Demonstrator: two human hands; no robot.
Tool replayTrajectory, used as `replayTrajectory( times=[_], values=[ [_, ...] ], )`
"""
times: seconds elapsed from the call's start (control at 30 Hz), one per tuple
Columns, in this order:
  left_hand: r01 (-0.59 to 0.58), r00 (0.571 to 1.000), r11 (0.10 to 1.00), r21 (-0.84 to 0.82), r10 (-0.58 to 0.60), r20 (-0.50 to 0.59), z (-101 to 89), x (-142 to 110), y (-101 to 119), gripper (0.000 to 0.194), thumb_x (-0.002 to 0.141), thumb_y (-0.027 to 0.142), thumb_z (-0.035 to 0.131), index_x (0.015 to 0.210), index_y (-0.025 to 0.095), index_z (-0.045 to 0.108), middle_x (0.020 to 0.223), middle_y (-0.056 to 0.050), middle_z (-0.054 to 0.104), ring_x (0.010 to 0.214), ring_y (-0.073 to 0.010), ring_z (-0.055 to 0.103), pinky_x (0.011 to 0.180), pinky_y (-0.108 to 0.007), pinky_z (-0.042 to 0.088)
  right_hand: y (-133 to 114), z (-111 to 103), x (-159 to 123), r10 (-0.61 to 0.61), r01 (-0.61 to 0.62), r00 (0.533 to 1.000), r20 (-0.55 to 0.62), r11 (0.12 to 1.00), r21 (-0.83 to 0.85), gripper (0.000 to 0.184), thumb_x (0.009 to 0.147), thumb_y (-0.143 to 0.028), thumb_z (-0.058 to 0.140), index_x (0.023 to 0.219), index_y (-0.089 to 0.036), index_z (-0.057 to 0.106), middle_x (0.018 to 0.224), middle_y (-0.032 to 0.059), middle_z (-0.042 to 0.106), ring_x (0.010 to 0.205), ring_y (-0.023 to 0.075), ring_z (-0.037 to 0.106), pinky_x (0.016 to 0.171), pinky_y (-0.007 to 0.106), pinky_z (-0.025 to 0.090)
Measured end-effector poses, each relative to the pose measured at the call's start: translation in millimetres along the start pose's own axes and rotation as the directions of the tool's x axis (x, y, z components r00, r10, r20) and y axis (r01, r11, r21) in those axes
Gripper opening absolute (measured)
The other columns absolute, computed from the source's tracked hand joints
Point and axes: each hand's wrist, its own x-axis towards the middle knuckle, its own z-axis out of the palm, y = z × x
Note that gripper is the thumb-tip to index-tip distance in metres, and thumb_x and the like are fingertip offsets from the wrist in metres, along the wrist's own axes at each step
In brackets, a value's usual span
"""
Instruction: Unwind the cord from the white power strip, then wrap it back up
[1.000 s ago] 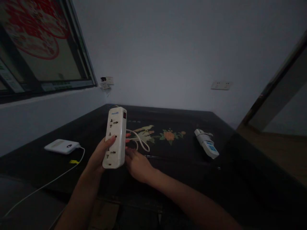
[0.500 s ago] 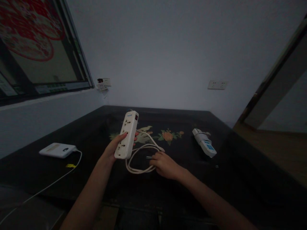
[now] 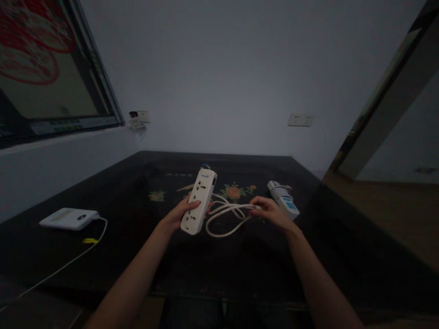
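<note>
A white power strip (image 3: pixel 199 201) is tilted up above the dark table, its sockets facing me and a dark switch near its top end. My left hand (image 3: pixel 183 212) grips it from the left, thumb across its face and fingertips showing at the far side. Its white cord (image 3: pixel 222 236) hangs in loose loops to the right of the strip. My right hand (image 3: pixel 270 212) is closed on the looped cord, fingers pinched around it. The plug cannot be made out clearly; it may lie behind the right hand.
A second power strip (image 3: pixel 283 199), wrapped in its grey cord, lies just beyond my right hand. At the left, a white power bank (image 3: pixel 68 218) trails a white cable (image 3: pixel 65 266) with a yellow tag (image 3: pixel 89 241). Wall sockets (image 3: pixel 300 120) are behind the black table (image 3: pixel 260 269).
Both hands have moved right in the view with the power strip and cord. My right hand has drawn its part of the cord away from the strip and slightly up. The view has shifted a little.
</note>
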Motion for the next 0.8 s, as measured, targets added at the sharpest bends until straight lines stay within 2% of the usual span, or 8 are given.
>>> replayTrajectory(
  times=[0.13, 0.33, 0.53, 0.8],
  values=[
    [-0.002, 0.991, 0.998, 0.065, -0.007, 0.131, 1.6, -3.7, -2.1, 0.060, 0.072, 0.019, 0.075, 0.123, 0.016, 0.045, 0.100, -0.014, 0.072, 0.077, -0.0234, 0.071, 0.066, -0.032, 0.057, -1.2, -5.2, -5.0, 0.043, -0.038, 0.998, -0.052, 0.994, 0.100, 0.023, 0.065, -0.030, 0.078, 0.079, -0.018, 0.065, 0.064, -0.0028, 0.062, 0.059, 0.0105, 0.056, 0.058, 0.023, 0.042],
    [0.010, 0.974, 0.995, 0.103, -0.033, 0.224, 5.0, -3.9, -4.2, 0.064, 0.073, 0.019, 0.075, 0.128, 0.017, 0.042, 0.099, -0.014, 0.071, 0.078, -0.0237, 0.070, 0.065, -0.033, 0.057, 0.1, -10.3, -6.7, 0.070, -0.055, 0.992, -0.107, 0.988, 0.144, 0.026, 0.061, -0.033, 0.081, 0.075, -0.017, 0.067, 0.055, -0.0035, 0.060, 0.048, 0.0077, 0.051, 0.048, 0.020, 0.038],
    [0.040, 0.981, 0.991, 0.128, -0.064, 0.184, 5.2, -6.3, -3.3, 0.068, 0.074, 0.017, 0.074, 0.132, 0.021, 0.038, 0.101, -0.013, 0.071, 0.080, -0.0246, 0.070, 0.066, -0.034, 0.057, 1.5, -6.7, -4.7, 0.038, -0.011, 0.984, -0.173, 0.988, 0.151, 0.027, 0.061, -0.035, 0.081, 0.076, -0.016, 0.068, 0.056, -0.0032, 0.060, 0.049, 0.0077, 0.051, 0.048, 0.020, 0.038],
    [0.051, 0.978, 0.990, 0.131, -0.076, 0.196, 8.0, -6.4, -2.0, 0.069, 0.073, 0.018, 0.074, 0.133, 0.021, 0.039, 0.098, -0.012, 0.070, 0.078, -0.0248, 0.070, 0.065, -0.033, 0.057, 2.4, -4.6, -3.2, 0.011, 0.019, 0.976, -0.218, 0.991, 0.134, 0.027, 0.063, -0.038, 0.080, 0.075, -0.017, 0.069, 0.056, -0.0028, 0.060, 0.049, 0.0088, 0.051, 0.048, 0.022, 0.039]
  ],
)
